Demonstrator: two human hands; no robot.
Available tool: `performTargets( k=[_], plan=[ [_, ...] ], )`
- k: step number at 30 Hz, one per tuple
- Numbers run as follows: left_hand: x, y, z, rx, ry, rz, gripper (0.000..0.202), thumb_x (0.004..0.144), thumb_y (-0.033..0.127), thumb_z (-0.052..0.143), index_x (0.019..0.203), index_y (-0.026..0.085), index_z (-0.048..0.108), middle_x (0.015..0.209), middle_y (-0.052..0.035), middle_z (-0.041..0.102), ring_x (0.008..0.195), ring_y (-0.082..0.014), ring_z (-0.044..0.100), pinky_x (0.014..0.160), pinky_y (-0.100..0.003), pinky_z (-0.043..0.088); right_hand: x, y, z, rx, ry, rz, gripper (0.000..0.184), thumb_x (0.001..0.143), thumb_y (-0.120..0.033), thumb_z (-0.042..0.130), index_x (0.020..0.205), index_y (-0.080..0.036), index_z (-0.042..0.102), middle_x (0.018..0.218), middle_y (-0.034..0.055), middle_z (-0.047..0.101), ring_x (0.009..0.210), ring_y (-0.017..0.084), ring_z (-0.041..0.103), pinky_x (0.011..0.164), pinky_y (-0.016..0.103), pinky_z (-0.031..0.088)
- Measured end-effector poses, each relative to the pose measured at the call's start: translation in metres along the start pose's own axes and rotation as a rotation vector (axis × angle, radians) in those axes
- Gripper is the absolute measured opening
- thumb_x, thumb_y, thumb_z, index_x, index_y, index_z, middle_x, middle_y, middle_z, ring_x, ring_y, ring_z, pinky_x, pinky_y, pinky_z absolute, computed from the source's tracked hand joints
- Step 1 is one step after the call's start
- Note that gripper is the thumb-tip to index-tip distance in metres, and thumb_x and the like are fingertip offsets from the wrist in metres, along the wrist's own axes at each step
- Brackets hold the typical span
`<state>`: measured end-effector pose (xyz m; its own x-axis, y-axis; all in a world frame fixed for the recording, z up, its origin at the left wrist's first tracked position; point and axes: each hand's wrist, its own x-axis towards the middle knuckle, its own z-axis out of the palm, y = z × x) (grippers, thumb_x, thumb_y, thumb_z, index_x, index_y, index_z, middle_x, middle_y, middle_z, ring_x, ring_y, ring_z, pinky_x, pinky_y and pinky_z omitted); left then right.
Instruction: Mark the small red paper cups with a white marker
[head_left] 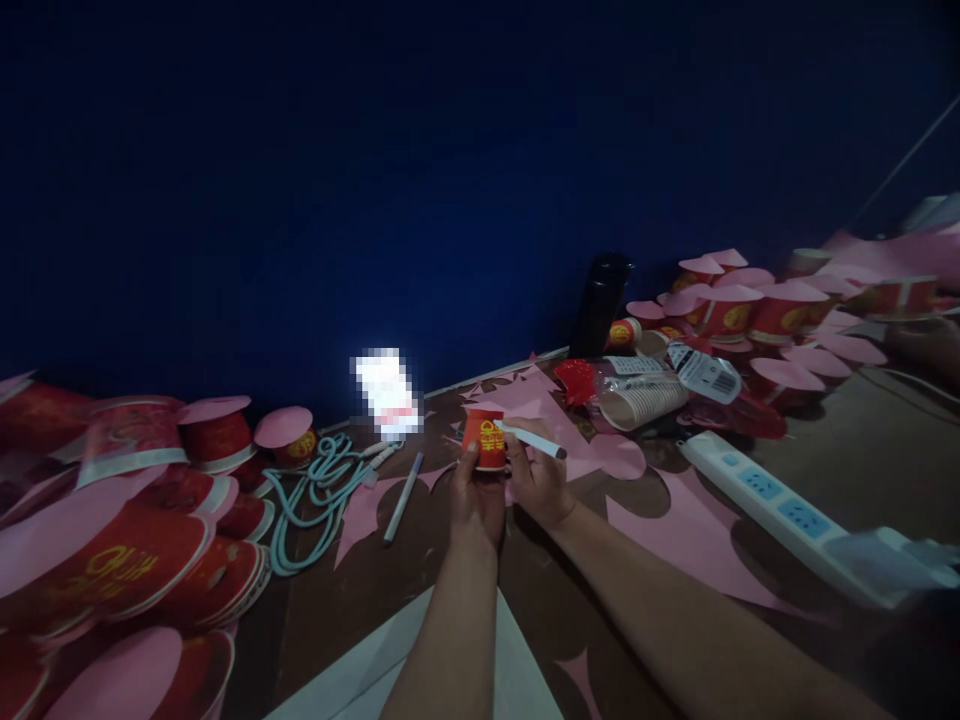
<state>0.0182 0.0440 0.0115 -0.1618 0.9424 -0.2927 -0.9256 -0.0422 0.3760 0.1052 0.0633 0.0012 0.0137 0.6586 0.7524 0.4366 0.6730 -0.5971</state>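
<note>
My left hand (475, 500) is closed around a small red paper cup (485, 438) with a yellow emblem, holding it upside down above the brown table (360, 590). My right hand (535, 478) grips a white pen (534, 439), its tip touching the cup's side. Pink paper scraps (675, 530) lie under and around both hands.
Heaps of red cups capped with pink paper fill the left (135, 540) and back right (757, 310). A teal cable (315, 490), a second pen (403, 498), a white power strip (780, 510), a sleeve of plain cups (645, 400) and a black bottle (602, 300) lie around. A dark blue wall stands behind.
</note>
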Motion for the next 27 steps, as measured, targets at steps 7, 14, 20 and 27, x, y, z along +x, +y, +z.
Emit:
performTargets(
  k=[7, 14, 20, 27],
  plan=[
    [0.0017, 0.0009, -0.0020, -0.036, 0.019, -0.006, 0.022, 0.079, 0.013, 0.057, 0.100, 0.012, 0.063, 0.091, -0.0079, 0.070, 0.086, -0.0145, 0.066, 0.082, -0.026, 0.051, 0.0003, -0.0020, -0.0003, 0.009, -0.009, 0.016, 0.020, 0.089, -0.020, 0.048, 0.106, -0.022, 0.059, 0.098, 0.0077, 0.066, 0.096, 0.021, 0.062, 0.087, 0.039, 0.051],
    [0.0003, 0.0017, -0.0018, -0.009, 0.023, 0.001, 0.023, 0.079, 0.015, 0.056, 0.101, 0.012, 0.064, 0.090, -0.0076, 0.070, 0.082, -0.0144, 0.067, 0.079, -0.025, 0.051, 0.0013, -0.0037, -0.0011, -0.010, -0.017, -0.017, 0.019, 0.089, -0.020, 0.048, 0.104, -0.022, 0.059, 0.095, 0.0071, 0.067, 0.094, 0.020, 0.062, 0.085, 0.039, 0.051],
    [0.0004, 0.0022, -0.0024, -0.008, 0.006, -0.004, 0.026, 0.079, 0.015, 0.057, 0.104, 0.013, 0.063, 0.091, -0.0075, 0.070, 0.083, -0.0147, 0.067, 0.080, -0.026, 0.051, 0.0012, -0.0044, -0.0016, -0.013, -0.034, -0.012, 0.018, 0.089, -0.020, 0.048, 0.102, -0.021, 0.059, 0.094, 0.0071, 0.067, 0.093, 0.020, 0.062, 0.085, 0.038, 0.051],
    [0.0012, 0.0020, -0.0038, -0.009, 0.004, -0.007, 0.029, 0.078, 0.015, 0.058, 0.107, 0.015, 0.063, 0.094, -0.0071, 0.070, 0.087, -0.0153, 0.066, 0.081, -0.025, 0.050, 0.0007, -0.0041, -0.0009, -0.017, -0.022, -0.038, 0.017, 0.089, -0.021, 0.047, 0.102, -0.021, 0.059, 0.097, 0.0075, 0.067, 0.091, 0.020, 0.063, 0.084, 0.038, 0.051]
  ],
)
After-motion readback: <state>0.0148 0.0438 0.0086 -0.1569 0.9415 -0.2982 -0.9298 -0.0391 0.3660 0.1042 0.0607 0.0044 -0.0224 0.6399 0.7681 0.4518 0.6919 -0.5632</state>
